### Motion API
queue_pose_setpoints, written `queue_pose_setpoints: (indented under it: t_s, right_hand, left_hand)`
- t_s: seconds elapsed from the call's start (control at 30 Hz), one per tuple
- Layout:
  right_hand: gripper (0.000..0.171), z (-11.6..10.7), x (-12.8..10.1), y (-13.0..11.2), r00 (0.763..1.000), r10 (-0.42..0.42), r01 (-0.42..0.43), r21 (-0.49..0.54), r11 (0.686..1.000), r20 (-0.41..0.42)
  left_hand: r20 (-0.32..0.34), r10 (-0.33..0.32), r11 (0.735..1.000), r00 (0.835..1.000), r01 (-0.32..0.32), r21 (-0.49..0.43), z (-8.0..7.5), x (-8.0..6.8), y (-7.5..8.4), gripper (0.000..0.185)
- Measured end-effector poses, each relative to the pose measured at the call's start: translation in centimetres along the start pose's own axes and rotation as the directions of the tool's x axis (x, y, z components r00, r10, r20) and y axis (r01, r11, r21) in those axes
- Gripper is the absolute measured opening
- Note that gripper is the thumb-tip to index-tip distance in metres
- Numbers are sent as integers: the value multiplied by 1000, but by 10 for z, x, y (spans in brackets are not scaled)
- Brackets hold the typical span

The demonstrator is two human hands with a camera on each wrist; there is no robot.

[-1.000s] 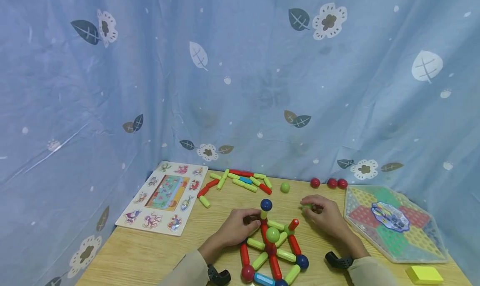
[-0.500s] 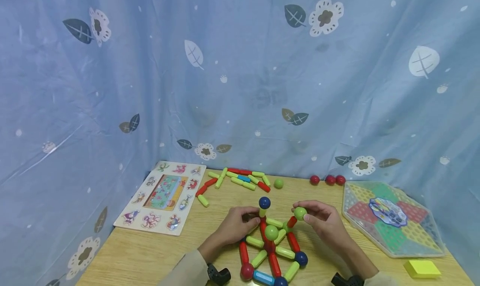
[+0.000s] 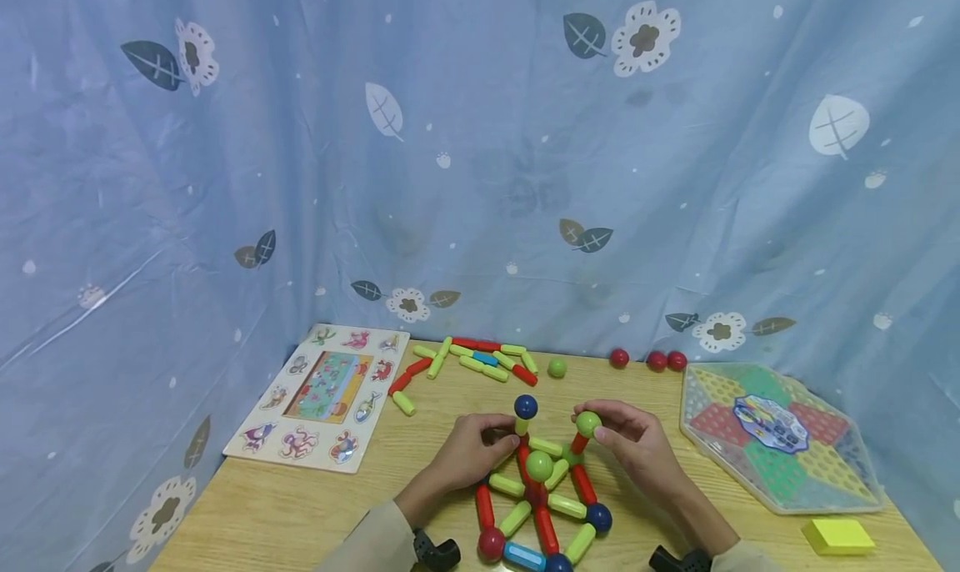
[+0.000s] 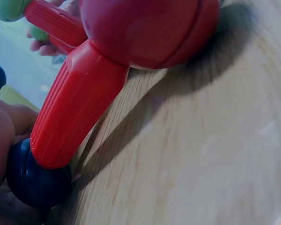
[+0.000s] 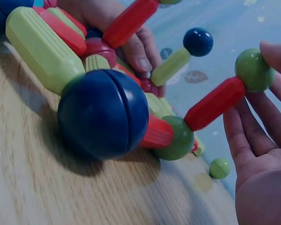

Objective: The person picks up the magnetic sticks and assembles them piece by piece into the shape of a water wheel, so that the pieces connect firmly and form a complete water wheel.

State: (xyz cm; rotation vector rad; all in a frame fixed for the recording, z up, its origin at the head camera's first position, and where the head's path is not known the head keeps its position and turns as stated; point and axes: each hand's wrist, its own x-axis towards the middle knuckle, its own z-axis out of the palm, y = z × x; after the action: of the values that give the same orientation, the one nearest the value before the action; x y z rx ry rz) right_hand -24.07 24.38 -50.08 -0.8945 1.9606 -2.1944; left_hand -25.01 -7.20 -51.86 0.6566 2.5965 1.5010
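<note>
Toy build of smooth plastic balls and ribbed, round-ended rods, the rod-and-ball frame (image 3: pixel 542 505), stands at the near-centre of a pale wood-grain table (image 3: pixel 300 514); flat ring of red, lime and one blue rod w/ dark-blue and red balls at the joints, lime ball at the hub. Right hand (image 3: pixel 637 451): fingertips touch a glossy green ball (image 3: pixel 588 423) seated on the upper end of a tilted red rod (image 3: pixel 579 444); palm open, fingers only lightly bent, thumb not seen, so actual pinch can't be told. Left hand (image 3: pixel 472 451): curled at the base of an upright lime rod (image 3: pixel 522 427) capped by a dark-blue ball (image 3: pixel 526 406); whether it grips the rod can't be told. Behind the frame: loose rods (image 3: pixel 480 359), spare green ball (image 3: pixel 557 368), three red balls (image 3: pixel 647 359). Left: flat card animal puzzle board (image 3: pixel 322 397). Right: clear hexagonal peg case (image 3: pixel 776 439), yellow block (image 3: pixel 837 536). Backdrop: blue leaf-print cloth (image 3: pixel 480 138), creased.
</note>
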Motion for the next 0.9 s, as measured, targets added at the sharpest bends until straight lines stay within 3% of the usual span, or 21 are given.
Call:
queue_pose_setpoints:
  t_s: [0.13,0.23,0.37,0.43,0.53,0.67,0.77,0.9]
  right_hand:
    - [38,-7,-2,5,1000,3,-3,19,1000,11]
    - [37,-14,-7,10,998,65,-65,60,996,-6]
    - [38,-25,-13,17,989,144,-146,134,980,25]
    - [38,-29,-15,20,986,156,-164,162,973,58]
    - [38,-32,-16,22,983,163,-176,181,968,88]
    - [38,-32,-16,22,981,162,-179,177,968,106]
    - [37,-31,-15,22,981,156,-175,181,968,112]
    - [35,-32,-15,22,980,171,-187,172,967,102]
  left_hand:
    - [3,-11,1000,1000,11,-14,0,1,0,33]
    - [13,-30,998,999,30,-60,-2,0,-1,37]
    - [52,-59,984,997,67,-168,-18,-4,-6,45]
    - [86,-51,971,995,69,-227,-34,-7,-10,48]
    - [132,17,953,991,24,-303,-64,-15,-16,49]
    - [132,95,934,987,-42,-356,-110,-27,-25,47]
    - [120,107,941,987,-61,-333,-142,-35,-34,48]
    - [104,108,975,989,-84,-208,-170,-40,-47,48]
